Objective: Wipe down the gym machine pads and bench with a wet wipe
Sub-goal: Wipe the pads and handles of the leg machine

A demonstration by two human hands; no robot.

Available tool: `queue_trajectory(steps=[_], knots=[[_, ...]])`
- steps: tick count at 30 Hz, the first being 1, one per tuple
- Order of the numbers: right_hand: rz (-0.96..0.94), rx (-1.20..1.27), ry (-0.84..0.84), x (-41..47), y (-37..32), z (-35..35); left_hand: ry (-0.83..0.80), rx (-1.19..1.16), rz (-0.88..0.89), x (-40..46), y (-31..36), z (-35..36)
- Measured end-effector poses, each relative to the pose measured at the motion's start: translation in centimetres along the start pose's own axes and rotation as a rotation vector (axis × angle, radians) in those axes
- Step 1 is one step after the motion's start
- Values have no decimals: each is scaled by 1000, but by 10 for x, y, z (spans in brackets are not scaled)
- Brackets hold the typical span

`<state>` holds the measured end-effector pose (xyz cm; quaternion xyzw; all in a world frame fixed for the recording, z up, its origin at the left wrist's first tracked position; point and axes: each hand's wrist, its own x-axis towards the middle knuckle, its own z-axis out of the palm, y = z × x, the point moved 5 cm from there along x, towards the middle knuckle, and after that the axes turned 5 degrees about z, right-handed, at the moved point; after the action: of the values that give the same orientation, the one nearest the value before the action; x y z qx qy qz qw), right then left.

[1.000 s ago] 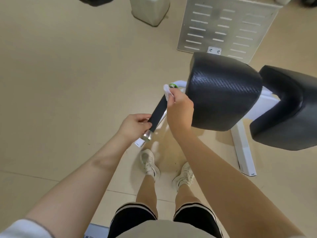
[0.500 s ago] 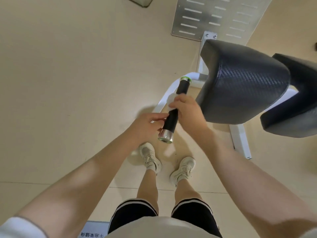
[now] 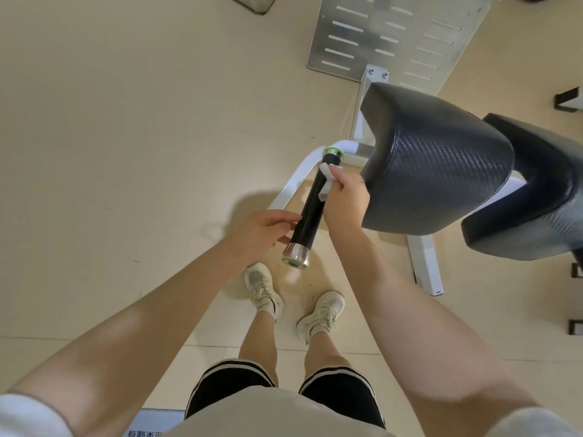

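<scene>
R hand (image 3: 347, 197): pinches white wet wipe (image 3: 328, 176) on black cylindrical foam handle (image 3: 312, 206)
L hand (image 3: 262, 228): fingers loosely grip handle nr chrome end
Writing: floor label at bottom edge (image 3: 145, 433), unreadable

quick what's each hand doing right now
Left hand: fingers steadying the lower end of the black handle.
Right hand: closed, pinching the white wet wipe against the handle.

Right hand (image 3: 345, 197) presses wipe (image 3: 328, 177) on handle (image 3: 312, 209); left hand (image 3: 263, 233) steadies it.
</scene>
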<state>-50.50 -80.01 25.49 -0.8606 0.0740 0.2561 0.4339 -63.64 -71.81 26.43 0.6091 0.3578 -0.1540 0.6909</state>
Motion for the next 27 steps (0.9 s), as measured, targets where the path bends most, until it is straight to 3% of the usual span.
queue_trajectory(steps=[4,10,14,16,19,21,25,27], knots=[[-176,-305,-54,1,3,8,4,-10,-10,2,1,-1],[-370,-367,-296,-53,3,-15,5,-39,-49,3,6,-2],[-525,-496,-169,-12,-47,-6,46,-43,-81,6,-2,-9],[-512,-641,-194,17,-55,13,90,-65,-79,8,-5,-14],[-413,-989,-342,45,-38,34,164,-120,-81,9,-11,-24],[-450,-1087,-435,41,-31,34,198,-146,-80,8,-16,-29],[-700,-1114,-572,-5,-18,24,248,-163,-93,3,-18,-35],[-675,-1041,-700,-35,-10,17,244,-158,-79,-1,-11,-34]])
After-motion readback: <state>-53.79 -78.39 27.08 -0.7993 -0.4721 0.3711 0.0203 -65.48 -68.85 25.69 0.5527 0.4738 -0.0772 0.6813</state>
